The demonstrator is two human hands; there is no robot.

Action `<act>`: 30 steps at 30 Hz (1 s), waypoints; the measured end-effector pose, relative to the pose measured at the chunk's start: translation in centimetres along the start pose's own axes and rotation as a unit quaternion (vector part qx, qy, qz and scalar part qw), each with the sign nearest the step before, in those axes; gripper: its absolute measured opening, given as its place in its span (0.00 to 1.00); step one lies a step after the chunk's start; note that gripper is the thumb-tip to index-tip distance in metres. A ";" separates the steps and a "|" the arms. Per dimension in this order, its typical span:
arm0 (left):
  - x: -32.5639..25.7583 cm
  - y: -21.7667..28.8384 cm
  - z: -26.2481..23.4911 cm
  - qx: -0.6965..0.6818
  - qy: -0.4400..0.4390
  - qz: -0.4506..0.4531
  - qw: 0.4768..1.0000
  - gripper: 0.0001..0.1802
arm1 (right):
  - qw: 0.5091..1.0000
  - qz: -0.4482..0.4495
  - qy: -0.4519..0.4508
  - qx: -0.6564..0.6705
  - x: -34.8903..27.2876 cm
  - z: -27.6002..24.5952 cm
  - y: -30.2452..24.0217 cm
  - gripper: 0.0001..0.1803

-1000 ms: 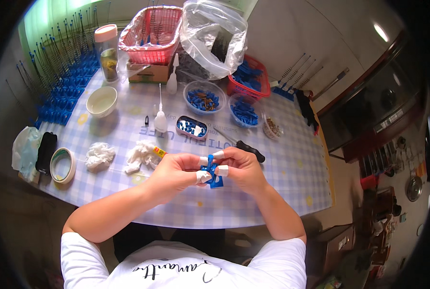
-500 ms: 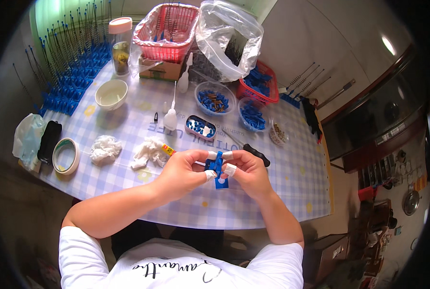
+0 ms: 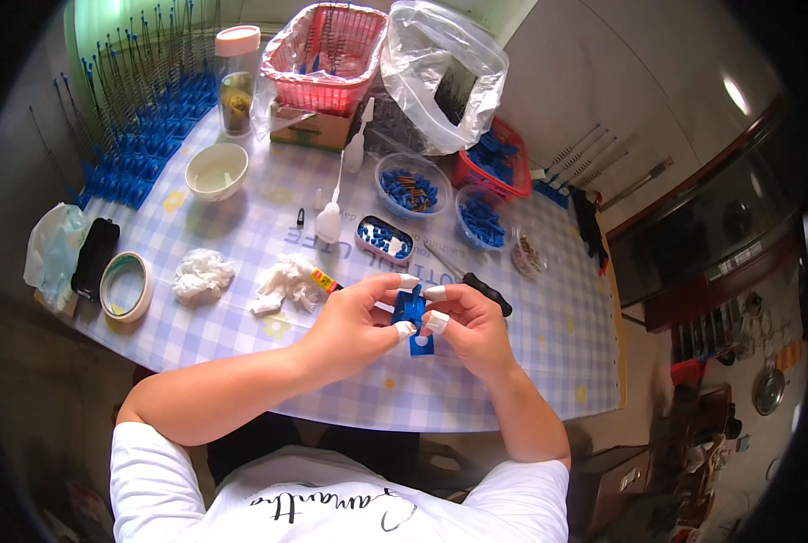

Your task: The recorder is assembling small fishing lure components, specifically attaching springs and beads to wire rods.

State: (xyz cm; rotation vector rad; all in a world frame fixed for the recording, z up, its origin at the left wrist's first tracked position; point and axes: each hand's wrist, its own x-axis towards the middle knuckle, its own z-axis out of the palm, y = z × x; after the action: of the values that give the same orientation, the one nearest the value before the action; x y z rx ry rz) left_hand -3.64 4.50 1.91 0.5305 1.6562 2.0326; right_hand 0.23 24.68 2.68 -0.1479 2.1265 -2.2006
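Note:
Between my two hands, above the near part of the table, is a blue plastic part (image 3: pixel 410 310) with a flat tab hanging below. My left hand (image 3: pixel 357 319) pinches it from the left, thumb and index finger wrapped in white tape. From the right, my right hand (image 3: pixel 475 326) grips the same part with taped fingertips and thumb. Beyond the hands stand an oval tin (image 3: pixel 384 239) of small blue pieces and a screwdriver (image 3: pixel 485 293) with a black handle. A yellow and red glue tube (image 3: pixel 326 281) lies next to my left hand.
Bowls of blue pieces (image 3: pixel 482 223) and of blue and copper-coloured pieces (image 3: pixel 410 192) stand farther back. Red baskets (image 3: pixel 327 95), a clear plastic bag (image 3: pixel 422 81) and a jar (image 3: pixel 237 90) line the far side. Left are crumpled tissues (image 3: pixel 202 275), a tape roll (image 3: pixel 125 288) and a white bowl (image 3: pixel 216 172).
The view has shifted slightly, so the table things appear a little farther right. Both hands keep hold of the blue part, which has turned a little between the fingers.

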 end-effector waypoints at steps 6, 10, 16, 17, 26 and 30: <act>0.0 0.7 -0.2 0.009 0.018 -0.002 1.000 0.29 | 1.000 -0.004 0.019 -0.015 -0.4 0.3 -0.6 0.14; 0.3 0.8 -0.6 -0.019 0.043 -0.008 0.999 0.28 | 0.987 -0.048 0.046 -0.143 -1.3 1.1 -1.0 0.14; 0.4 0.6 -0.5 -0.043 0.041 -0.008 0.998 0.29 | 0.979 -0.081 0.025 -0.186 -1.4 1.8 -1.6 0.17; 0.5 0.5 -0.5 -0.046 0.043 -0.006 0.998 0.29 | 0.979 -0.081 0.025 -0.186 -1.4 1.9 -1.7 0.17; 0.5 0.5 -0.4 -0.041 0.053 -0.016 0.998 0.28 | 0.999 -0.009 -0.013 -0.049 -1.5 1.5 -1.4 0.17; 0.4 0.7 -0.3 -0.047 0.062 -0.025 0.997 0.27 | 0.999 0.001 -0.009 -0.053 -1.5 1.6 -1.2 0.18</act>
State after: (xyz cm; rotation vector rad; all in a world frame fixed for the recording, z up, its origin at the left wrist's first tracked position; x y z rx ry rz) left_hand -4.27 4.36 2.53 0.3335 1.6174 2.1310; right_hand 1.92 23.27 3.86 -0.1707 2.2327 -2.0788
